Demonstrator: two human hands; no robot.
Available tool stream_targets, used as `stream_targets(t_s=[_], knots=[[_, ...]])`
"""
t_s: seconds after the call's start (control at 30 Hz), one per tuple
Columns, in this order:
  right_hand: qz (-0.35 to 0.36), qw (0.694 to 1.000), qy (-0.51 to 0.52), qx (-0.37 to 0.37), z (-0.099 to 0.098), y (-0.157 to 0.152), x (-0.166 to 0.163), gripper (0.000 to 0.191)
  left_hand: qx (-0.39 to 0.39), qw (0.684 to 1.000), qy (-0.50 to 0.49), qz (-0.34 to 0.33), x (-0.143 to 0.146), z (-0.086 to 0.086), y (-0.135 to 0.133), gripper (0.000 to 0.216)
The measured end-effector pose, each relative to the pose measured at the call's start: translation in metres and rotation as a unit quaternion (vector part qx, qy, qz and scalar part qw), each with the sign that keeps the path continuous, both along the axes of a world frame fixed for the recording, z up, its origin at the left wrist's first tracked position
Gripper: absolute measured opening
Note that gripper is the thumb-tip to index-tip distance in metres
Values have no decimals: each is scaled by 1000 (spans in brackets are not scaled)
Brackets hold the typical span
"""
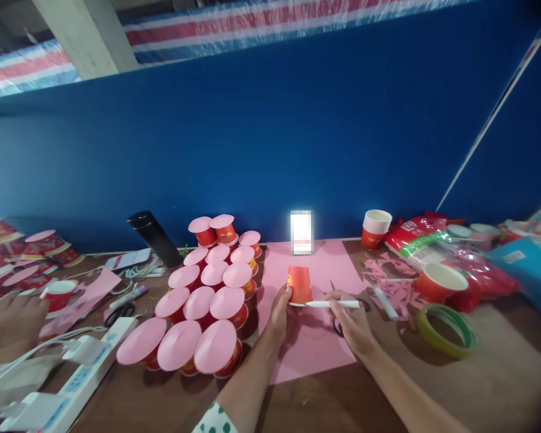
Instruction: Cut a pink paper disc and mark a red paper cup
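Brown desk against a deep blue wall. Left hand closed around an upturned red paper cup, pressing it mouth-down on a pink paper sheet between both hands, seemingly to keep it steady. Right hand pinching a white pen, tip laid against the cup's rim, apparently using it as a guide edge. Left of the left hand, rows of capped cups topped with pink discs. Right of the right hand, a green tape ring.

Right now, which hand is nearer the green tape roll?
Right. The right hand, holding a white pen, is left of the green tape roll; the left hand is farther left, gripping the upturned red cup.
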State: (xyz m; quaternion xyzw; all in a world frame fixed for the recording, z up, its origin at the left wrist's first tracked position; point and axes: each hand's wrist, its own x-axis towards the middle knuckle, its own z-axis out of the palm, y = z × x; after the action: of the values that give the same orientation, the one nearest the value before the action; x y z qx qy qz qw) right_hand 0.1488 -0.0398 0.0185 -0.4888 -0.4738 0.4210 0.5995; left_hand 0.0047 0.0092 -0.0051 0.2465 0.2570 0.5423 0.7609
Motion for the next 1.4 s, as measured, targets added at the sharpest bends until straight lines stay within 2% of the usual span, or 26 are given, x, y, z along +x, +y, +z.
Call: stream_targets(t_s=[0.23,0.53,0.67,0.83,1.07,1.4], knots=[[-27,996,83,-12,-15,6,3,30,-29,999,-13,-15,-1,-4,1,31],[-25,999,37,0,0,1,-2,29,-37,999,-27,-4,1,-5,2,32],[-6,999,35,-11,-4,2,-1,31,-38,999,-31,-9,0,-7,3,35],[-27,998,56,-12,-7,2,0,31,-43,999,-31,-13,-1,-7,2,40],[-22,998,54,-14,-6,2,0,30,-34,999,-31,-12,0,-9,4,40],[-28,999,43,-9,-10,4,1,33,-37,998,-50,-11,0,-4,1,39]])
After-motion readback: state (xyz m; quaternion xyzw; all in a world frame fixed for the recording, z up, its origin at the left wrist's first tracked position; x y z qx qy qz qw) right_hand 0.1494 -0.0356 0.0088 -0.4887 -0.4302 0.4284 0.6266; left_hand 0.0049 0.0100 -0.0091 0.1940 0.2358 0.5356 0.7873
